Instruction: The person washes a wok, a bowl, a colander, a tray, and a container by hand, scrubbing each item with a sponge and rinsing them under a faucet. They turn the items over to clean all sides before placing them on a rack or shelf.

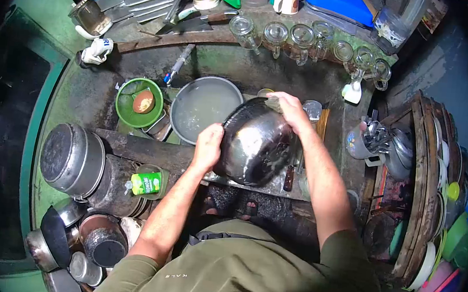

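Note:
A large dark metal wok, its rounded underside shiny and partly blackened, is tilted between my hands. My left hand is closed on its left edge, thumb uppermost. At the far right edge, my right hand presses a greyish-green scouring pad against the metal; its fingertips are partly hidden. Just left of the wok stands a grey basin of cloudy water. Beyond it sits a green basin with a brown bowl inside. A brown-handled utensil lies close to the wok's right side.
Glass mugs line the back ledge. A tap projects near the basins. Large pots are stacked at left, near a green dish-soap pouch. A cutlery container and a wooden rack stand at right.

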Action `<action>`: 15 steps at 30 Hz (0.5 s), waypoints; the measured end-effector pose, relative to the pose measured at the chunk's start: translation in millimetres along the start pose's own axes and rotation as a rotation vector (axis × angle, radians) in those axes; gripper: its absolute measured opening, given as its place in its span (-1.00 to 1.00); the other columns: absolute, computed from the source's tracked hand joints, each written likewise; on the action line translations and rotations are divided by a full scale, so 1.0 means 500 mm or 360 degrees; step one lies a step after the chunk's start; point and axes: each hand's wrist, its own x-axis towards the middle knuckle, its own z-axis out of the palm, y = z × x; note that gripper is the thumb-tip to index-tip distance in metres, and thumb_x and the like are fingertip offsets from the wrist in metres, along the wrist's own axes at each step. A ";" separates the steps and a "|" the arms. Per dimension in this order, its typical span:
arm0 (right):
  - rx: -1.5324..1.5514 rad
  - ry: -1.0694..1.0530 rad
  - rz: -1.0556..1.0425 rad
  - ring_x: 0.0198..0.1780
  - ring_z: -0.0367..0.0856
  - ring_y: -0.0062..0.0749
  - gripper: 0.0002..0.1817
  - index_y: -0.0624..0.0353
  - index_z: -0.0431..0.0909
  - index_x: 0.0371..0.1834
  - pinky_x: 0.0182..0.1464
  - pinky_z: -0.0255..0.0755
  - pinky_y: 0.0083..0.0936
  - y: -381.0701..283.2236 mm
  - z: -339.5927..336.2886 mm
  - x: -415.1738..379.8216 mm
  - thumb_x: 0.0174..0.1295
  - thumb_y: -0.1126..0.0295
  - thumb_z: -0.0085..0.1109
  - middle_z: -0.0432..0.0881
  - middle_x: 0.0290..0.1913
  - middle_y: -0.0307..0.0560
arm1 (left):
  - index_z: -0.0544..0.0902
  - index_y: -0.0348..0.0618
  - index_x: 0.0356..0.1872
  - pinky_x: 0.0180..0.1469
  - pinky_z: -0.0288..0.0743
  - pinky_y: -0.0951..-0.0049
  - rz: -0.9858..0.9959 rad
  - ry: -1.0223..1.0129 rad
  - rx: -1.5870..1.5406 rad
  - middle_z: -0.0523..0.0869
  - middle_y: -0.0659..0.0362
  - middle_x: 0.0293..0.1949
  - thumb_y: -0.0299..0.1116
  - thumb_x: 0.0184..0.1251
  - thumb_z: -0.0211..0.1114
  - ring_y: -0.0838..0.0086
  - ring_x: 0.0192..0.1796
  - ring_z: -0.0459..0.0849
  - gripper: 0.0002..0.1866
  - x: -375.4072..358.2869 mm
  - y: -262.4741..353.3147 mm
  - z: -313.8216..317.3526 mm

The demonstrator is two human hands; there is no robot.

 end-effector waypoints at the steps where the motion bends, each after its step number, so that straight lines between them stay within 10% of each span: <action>1: 0.0542 -0.0035 0.0394 -0.01 0.63 -0.41 -0.67 0.25 0.63 0.00 0.12 0.46 -0.48 0.010 -0.008 -0.005 0.36 0.40 -0.12 0.69 -0.01 -0.07 | 0.56 -0.29 -0.27 -0.12 0.45 0.45 -0.0004 0.0099 -0.0070 0.64 0.19 -0.31 -0.22 0.56 -0.02 0.50 -0.23 0.54 -0.66 -0.002 -0.017 -0.012; 6: 0.1409 0.0499 0.0992 -0.17 0.65 -0.42 -0.55 0.23 0.58 -0.04 -0.05 0.56 -0.37 0.252 0.055 -0.090 0.42 0.05 -0.10 0.68 -0.19 -0.13 | 0.56 -0.26 0.02 0.10 0.52 0.31 -0.0770 0.0453 -0.1276 0.66 0.10 -0.03 -0.09 0.59 -0.08 0.35 -0.01 0.62 -0.57 -0.023 -0.006 -0.022; 9: 0.1644 0.1069 0.0914 0.15 0.51 -0.27 -0.51 0.27 0.43 0.16 0.21 0.42 -0.28 0.214 0.180 -0.180 0.49 0.07 -0.22 0.53 0.13 -0.02 | 0.41 -0.25 0.23 0.22 0.48 0.10 -0.0886 0.0581 -0.1710 0.56 0.01 0.17 -0.02 0.60 -0.17 0.21 0.15 0.58 -0.49 -0.012 -0.048 -0.014; 11: 0.0943 0.1393 0.0697 0.16 0.50 -0.27 -0.51 0.33 0.38 0.22 0.27 0.36 -0.27 0.146 0.242 -0.200 0.49 0.13 -0.16 0.53 0.13 -0.03 | 0.36 -0.26 0.27 0.26 0.46 0.07 -0.0893 0.0633 -0.1948 0.50 0.00 0.24 -0.01 0.60 -0.20 0.20 0.21 0.54 -0.47 -0.012 -0.021 0.007; 15: -0.0416 0.0962 -0.0298 0.20 0.51 -0.20 -0.74 0.19 0.61 0.00 0.24 0.34 -0.27 -0.035 0.328 -0.203 0.37 0.34 0.05 0.55 0.17 0.06 | 0.30 -0.12 0.33 0.23 0.49 0.20 -0.0634 0.0870 -0.1574 0.51 0.06 0.19 0.01 0.60 -0.22 0.27 0.22 0.51 -0.49 -0.018 -0.027 0.075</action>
